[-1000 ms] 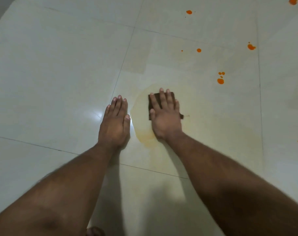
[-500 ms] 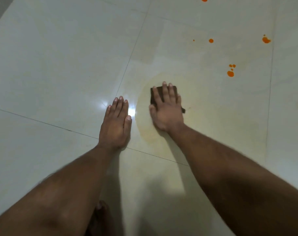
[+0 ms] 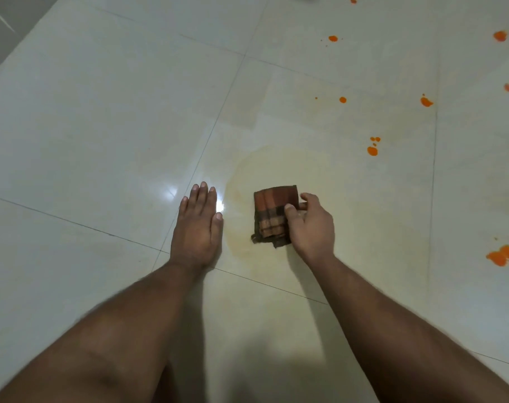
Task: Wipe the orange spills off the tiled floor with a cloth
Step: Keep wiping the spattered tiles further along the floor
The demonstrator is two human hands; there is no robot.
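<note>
Left hand (image 3: 197,225): I read it as a prop. It lies flat on the tiled floor (image 3: 87,126) at lower centre-left of the frame, fingers straight and together, holding nothing; I judge it carries body weight so the other arm can move freely.

Right hand (image 3: 311,225): it sits at the right edge of the cloth (image 3: 273,215), thumb on top and fingers curled at that edge, pinching it rather than pressing flat. I judge this grip serves to lift or reposition the cloth.

Cloth: a folded, dark checked square lying on the floor at centre frame, just right of the left hand and apart from it.

Smear (image 3: 276,170): a pale yellowish ring surrounds the cloth, which suggests this patch has been wiped but left a film.

Orange spills (image 3: 372,150): drops sit in the upper right of the frame, with a larger blot (image 3: 500,255) at the right edge, all well apart from the cloth.

Progress: in my judgement, early; most spots remain.

Next move: carry the cloth toward the upper right.
</note>
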